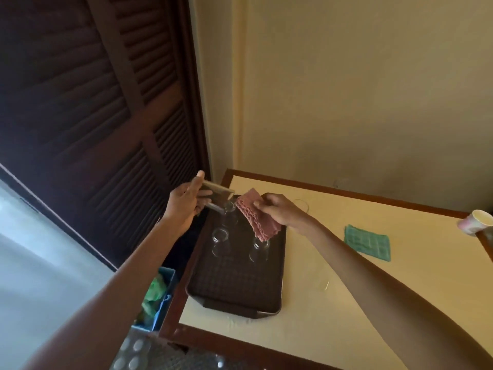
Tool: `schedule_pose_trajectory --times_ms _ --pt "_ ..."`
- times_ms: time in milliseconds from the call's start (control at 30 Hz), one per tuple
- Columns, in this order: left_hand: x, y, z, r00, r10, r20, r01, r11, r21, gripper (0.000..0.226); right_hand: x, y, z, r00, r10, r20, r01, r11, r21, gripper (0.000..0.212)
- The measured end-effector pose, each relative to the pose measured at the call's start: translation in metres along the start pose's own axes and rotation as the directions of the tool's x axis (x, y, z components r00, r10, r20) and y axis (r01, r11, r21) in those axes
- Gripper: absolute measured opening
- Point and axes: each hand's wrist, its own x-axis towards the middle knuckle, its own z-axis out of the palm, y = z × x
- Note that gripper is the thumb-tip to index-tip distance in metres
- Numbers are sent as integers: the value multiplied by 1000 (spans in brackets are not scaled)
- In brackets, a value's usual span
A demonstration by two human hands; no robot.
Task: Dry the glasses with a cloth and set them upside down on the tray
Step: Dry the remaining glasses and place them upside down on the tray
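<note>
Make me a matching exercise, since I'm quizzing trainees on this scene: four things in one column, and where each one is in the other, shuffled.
Things:
1 pink cloth
2 green cloth
3 paper cup
4 tilted glass

Places:
A flat on the table
B in the left hand
C in the right hand
D at the table's right edge

Pairs: 1-C, 2-A, 3-D, 4-B
</note>
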Motion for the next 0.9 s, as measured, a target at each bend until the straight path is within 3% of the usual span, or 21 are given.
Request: schedule_pose_trajectory --times_ms 200,300,367,433,533,667,900 --pt "-6 -64 -33 999 -19 -42 32 941 338 64 14 29 32 984 141 -107 -107 955 277 19" --pt "-17 -93 -40 1000 -8 14 -2 811 585 57 22 42 44 972 207 -111 -151 912 381 16" --pt "-24 -109 -40 996 -21 92 -47 733 679 47 26 48 49 958 251 -139 -180 903 391 23" --pt "-26 -126 -41 989 -43 144 -81 655 751 53 28 52 53 944 283 -167 -203 902 382 28" --pt "-28 -147 -44 982 -85 169 -92 569 817 59 29 54 55 924 324 -202 -218 883 414 22" --pt "-31 -160 -43 975 -102 197 -115 527 842 62 25 55 54 913 353 -205 -236 866 441 6" --pt "-30 -176 -49 968 -99 231 -157 478 864 59 18 61 49 895 390 -218 -250 841 479 15"
